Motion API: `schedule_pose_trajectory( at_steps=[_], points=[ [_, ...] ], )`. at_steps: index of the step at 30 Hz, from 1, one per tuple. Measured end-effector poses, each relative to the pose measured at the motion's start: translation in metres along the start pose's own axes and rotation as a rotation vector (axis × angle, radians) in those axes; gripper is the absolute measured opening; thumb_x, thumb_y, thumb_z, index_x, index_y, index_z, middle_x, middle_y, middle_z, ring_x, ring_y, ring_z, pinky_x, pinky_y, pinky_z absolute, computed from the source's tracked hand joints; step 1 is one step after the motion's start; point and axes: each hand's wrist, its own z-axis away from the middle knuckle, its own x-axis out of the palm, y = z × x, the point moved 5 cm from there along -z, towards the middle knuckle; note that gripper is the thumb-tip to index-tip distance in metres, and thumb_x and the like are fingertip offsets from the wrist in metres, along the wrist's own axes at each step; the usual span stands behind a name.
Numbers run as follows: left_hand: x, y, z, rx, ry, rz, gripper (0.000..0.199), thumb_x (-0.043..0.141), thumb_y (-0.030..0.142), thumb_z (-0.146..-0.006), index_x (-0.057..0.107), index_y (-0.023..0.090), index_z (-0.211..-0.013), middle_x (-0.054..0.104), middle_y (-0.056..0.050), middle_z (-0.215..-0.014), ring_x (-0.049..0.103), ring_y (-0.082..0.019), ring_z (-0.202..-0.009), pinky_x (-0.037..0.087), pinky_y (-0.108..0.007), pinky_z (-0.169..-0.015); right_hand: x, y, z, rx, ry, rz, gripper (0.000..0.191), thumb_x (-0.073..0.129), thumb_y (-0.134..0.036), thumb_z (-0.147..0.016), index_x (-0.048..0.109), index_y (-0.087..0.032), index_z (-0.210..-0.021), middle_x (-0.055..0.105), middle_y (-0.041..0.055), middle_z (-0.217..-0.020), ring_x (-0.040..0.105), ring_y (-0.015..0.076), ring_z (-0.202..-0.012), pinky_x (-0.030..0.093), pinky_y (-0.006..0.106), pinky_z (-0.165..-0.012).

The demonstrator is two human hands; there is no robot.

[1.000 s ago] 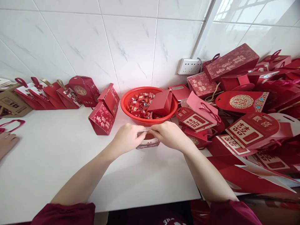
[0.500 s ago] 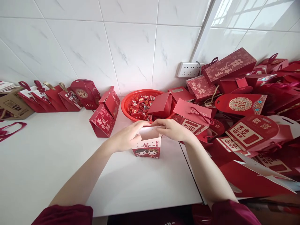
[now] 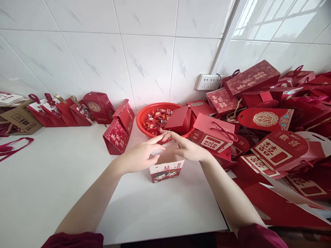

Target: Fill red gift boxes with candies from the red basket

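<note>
A small gift box (image 3: pixel 166 175), red and cream with two cartoon faces on its front, stands open-topped on the white table. My left hand (image 3: pixel 139 155) is at its left rim, thumb over the opening and fingers reaching toward the far edge. My right hand (image 3: pixel 190 146) holds the right and far rim, with its fingertips meeting those of the left at the back. The far flap is partly hidden by my fingers. Just behind the box is a red plastic basket (image 3: pixel 141 120) of wrapped candies (image 3: pixel 156 119), with a red box (image 3: pixel 178 120) lying in it.
Finished-looking red gift bags (image 3: pixel 58 112) line the wall at left, beside a patterned red box (image 3: pixel 117 137). A large heap of red boxes (image 3: pixel 279 148) covers the right side. A socket strip (image 3: pixel 209 82) is on the tiled wall.
The box has turned slightly, and its opening shows wider. My fingertips have come together over its far edge. The view has tilted up a little.
</note>
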Motion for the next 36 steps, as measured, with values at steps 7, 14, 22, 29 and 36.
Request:
schedule_pose_trajectory(
  at_steps=[7,14,22,29,36],
  points=[
    [-0.004,0.008,0.013,0.047,-0.066,-0.051,0.055,0.046,0.019,-0.093,0.049,0.043,-0.143,0.047,0.008,-0.152,0.053,-0.024,-0.132,0.046,-0.031,-0.101,-0.023,0.0,-0.023,0.032,0.135,-0.016,0.018,0.05,-0.019,-0.091,0.058,-0.021,-0.106,0.06,0.008,-0.132,0.058,0.0206,-0.121,0.048,0.036,-0.098],
    [-0.001,0.02,0.022,0.131,-0.115,-0.009,0.059,0.046,0.021,-0.094,0.041,0.045,-0.147,0.043,0.011,-0.153,0.051,-0.023,-0.135,0.046,-0.031,-0.101,-0.02,0.045,-0.11,0.386,0.055,0.568,0.022,0.051,-0.021,-0.091,0.062,-0.018,-0.111,0.069,0.0086,-0.117,0.064,0.0216,-0.103,0.048,0.031,-0.087],
    [0.0,0.018,0.018,0.174,-0.059,0.053,0.05,0.047,0.02,-0.092,0.057,0.042,-0.136,0.056,0.009,-0.143,0.062,-0.024,-0.121,0.049,-0.029,-0.091,0.006,0.09,-0.138,0.577,-0.177,0.682,0.037,0.07,-0.028,-0.086,0.062,-0.012,-0.119,0.07,0.0151,-0.113,0.067,0.0256,-0.096,0.052,0.04,-0.085],
    [0.003,0.02,0.013,0.2,-0.074,0.095,0.04,0.047,0.022,-0.095,0.066,0.037,-0.126,0.059,0.005,-0.14,0.06,-0.024,-0.122,0.049,-0.03,-0.093,-0.01,0.075,-0.123,0.444,-0.004,0.645,0.011,0.062,-0.021,-0.087,0.069,-0.014,-0.092,0.072,0.0107,-0.095,0.065,0.0246,-0.088,0.046,0.031,-0.076],
    [0.007,0.02,0.004,0.262,-0.039,0.099,0.034,0.049,0.025,-0.097,0.067,0.034,-0.125,0.055,0.002,-0.145,0.048,-0.023,-0.136,0.039,-0.037,-0.111,-0.025,0.054,-0.076,0.331,0.271,0.527,0.024,0.049,-0.035,-0.094,0.065,-0.016,-0.1,0.07,0.0031,-0.088,0.063,0.0179,-0.08,0.046,0.027,-0.07]
  ],
)
